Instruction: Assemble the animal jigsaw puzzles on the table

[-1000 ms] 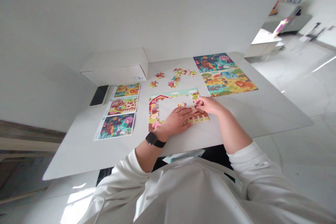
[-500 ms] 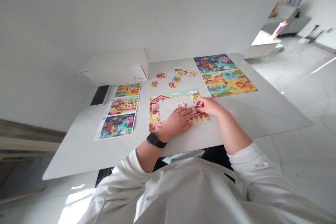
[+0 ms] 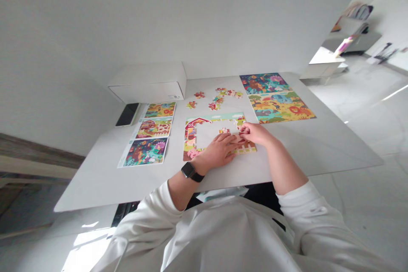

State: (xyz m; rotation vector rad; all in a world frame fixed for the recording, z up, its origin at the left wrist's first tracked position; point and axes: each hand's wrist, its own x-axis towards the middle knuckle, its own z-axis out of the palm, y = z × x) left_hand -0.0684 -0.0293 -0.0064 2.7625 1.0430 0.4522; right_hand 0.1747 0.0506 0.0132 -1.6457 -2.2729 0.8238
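Note:
A farm jigsaw puzzle (image 3: 214, 117) lies on the table in front of me, its border joined around a bare middle. My left hand (image 3: 219, 151) rests flat across its lower right part, fingers stretched out. At the puzzle's right side, my right hand (image 3: 255, 133) has its fingers pinched together on a puzzle piece (image 3: 241, 135), mostly covered by the fingers. A loose cow-patterned piece (image 3: 224, 130) sits inside the frame, just beyond my left fingertips. Beyond the frame lie several loose pieces (image 3: 216, 103).
A white box (image 3: 146, 89) stands at the back left, with a phone (image 3: 127, 114) before it. Left of the puzzle is a sheet of three small pictures (image 3: 145, 151). Two finished-looking picture puzzles (image 3: 282, 106) lie at the back right of the white table (image 3: 306, 144).
The whole view has shifted slightly as my head moved. Both hands stay at the same part of the puzzle, the right fingers still pinched at its right side.

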